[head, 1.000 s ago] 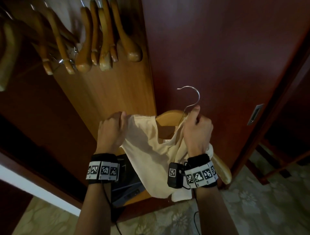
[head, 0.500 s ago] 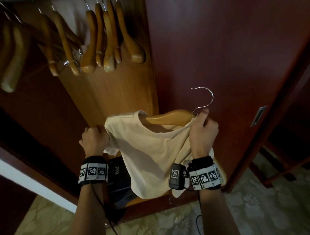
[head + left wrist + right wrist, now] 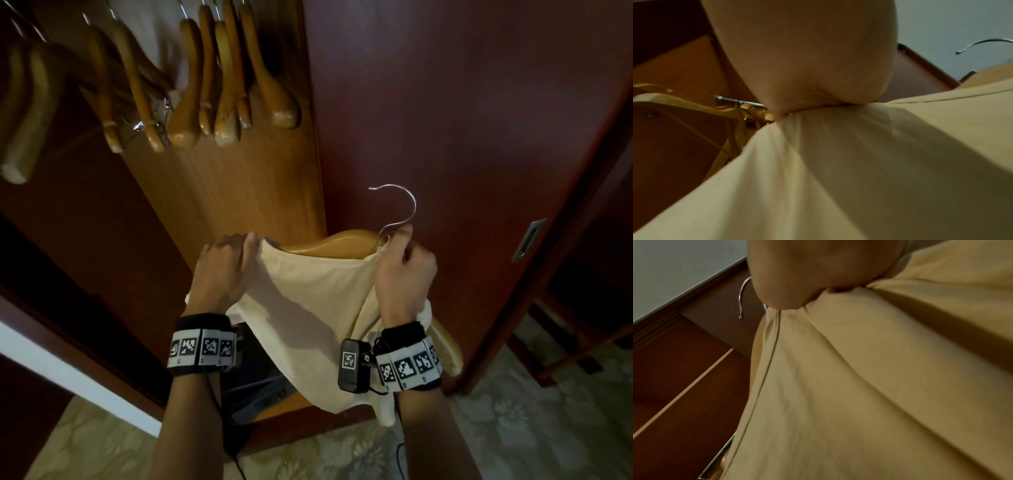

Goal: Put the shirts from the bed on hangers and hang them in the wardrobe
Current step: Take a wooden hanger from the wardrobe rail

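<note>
Before the dark red wardrobe door [image 3: 462, 102], our left hand [image 3: 222, 270] has risen, both it and our right hand [image 3: 404, 274] pinching the cream cotton shirt [image 3: 308, 308] over the wooden hanger [image 3: 335, 243].

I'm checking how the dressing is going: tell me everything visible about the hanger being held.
The hanger is light varnished wood with a curved silver wire hook pointing up. A cream shirt drapes over most of it; one bare arm shows at the open neckline, another end pokes out beside the right wrist. The right hand grips it near the hook's base.
</note>
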The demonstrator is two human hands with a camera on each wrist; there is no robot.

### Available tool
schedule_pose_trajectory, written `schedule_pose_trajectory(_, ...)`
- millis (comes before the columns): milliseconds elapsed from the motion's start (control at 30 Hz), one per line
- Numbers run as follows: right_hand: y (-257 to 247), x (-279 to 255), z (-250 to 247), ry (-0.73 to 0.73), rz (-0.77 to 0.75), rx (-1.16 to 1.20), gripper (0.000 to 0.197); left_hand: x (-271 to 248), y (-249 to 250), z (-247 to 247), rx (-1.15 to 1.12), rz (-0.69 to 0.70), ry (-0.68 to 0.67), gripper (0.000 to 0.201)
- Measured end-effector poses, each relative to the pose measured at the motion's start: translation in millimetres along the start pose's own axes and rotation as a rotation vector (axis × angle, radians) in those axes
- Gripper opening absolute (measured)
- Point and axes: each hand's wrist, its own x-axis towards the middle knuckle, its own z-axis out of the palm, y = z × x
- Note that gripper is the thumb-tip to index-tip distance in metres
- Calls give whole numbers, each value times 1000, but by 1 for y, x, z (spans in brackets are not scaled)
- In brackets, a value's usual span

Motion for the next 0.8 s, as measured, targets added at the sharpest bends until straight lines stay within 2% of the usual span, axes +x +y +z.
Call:
schedule_pose_trajectory(100,0,0,1,-19,17,4,57,-2,-6,-1,-30,-69,30,57)
schedule_pose_trajectory(267,0,-2,5,-69,-22,-34,55,0,18,-1,-226,17,13,53)
schedule_pose_trajectory(467,1,-7,14,-136,-96,-48,54,6,71,2,-367,74,-187,53)
schedule_pose_trajectory(533,0,-9,16,-160,-125,-40,55,7,82,4,-315,79,-241,63)
schedule_pose_trajectory(600,-3,-9,17,-168,-138,-43,54,8,85,6,-261,66,-221,74)
schedule_pose_trajectory(667,-5,-8,17,-173,-141,-48,54,10,82,7,-267,81,-153,75)
schedule_pose_trajectory(800,-3,-6,15,-225,-249,9,54,9,76,7,-455,120,-50,58)
